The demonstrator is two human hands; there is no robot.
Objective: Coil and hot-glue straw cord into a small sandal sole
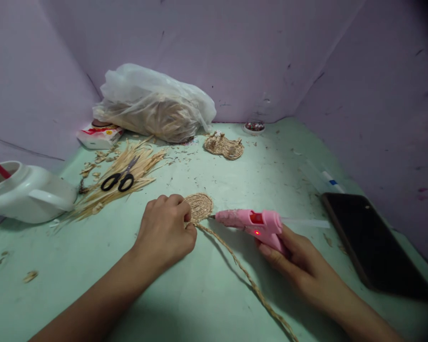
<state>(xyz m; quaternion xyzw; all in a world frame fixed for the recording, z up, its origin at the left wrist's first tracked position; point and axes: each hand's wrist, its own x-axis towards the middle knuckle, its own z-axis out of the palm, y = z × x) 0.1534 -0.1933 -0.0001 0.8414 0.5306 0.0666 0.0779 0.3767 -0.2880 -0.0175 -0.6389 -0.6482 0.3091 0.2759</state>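
Observation:
My left hand (167,225) is closed on the left edge of a coiled oval mat (200,206) of braided natural fibre, its fingers hiding part of it. From the mat's lower edge a loose braided cord (242,268) runs down to the bottom right. My right hand (296,261) grips a pink hot glue gun (249,221) by its handle, a small red light glowing on its side. The gun's nozzle points left at the mat's lower right edge; whether it touches I cannot tell. A clear glue stick (306,222) sticks out of its back.
Black-handled scissors (120,178) lie on dry fibre strips (142,164) at left, near a white jug (32,192). Behind are a plastic bag (157,104), a small box (100,135), a finished-looking woven piece (224,146) and a dish of beads (254,128). A dark phone (374,242) lies right.

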